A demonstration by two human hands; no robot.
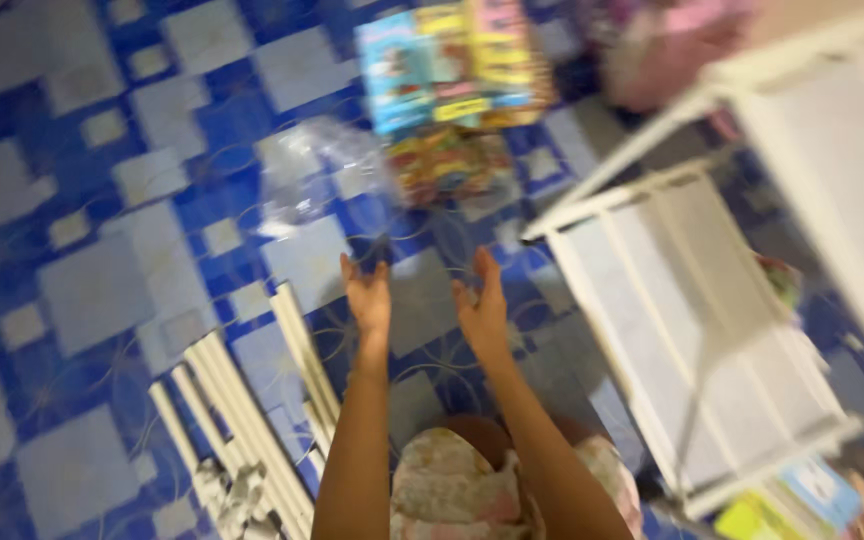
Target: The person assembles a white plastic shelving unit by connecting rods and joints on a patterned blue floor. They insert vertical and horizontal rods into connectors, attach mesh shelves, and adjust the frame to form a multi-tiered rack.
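Two hands are seen, stretched forward over the floor (82, 300), which is covered with blue and pale grey square tiles. The left hand (368, 298) is opened flat, with the fingers held together, and nothing is held in it. The right hand (483, 308) is opened in the same way and is also empty. The two palms are turned toward each other, with a gap between them.

Just beyond the fingertips, one clear plastic bag (317, 172) is lying crumpled on the floor, and beside it one small packet (449, 162) printed in red, yellow and green is found. Behind these, a stack of colourful books (452, 62) is placed; the covers are light blue, yellow and pink, but the exact number cannot be told because of blur.

To the left of the arms, a bundle of white tubes (242, 410) is laid on the floor; about six can be counted. To the right, one white shelf frame (692, 290) with grey panels is standing tilted. One pink bag (667, 45) is seen at the top, and some yellow and blue booklets (792, 500) are seen in the lower right corner.
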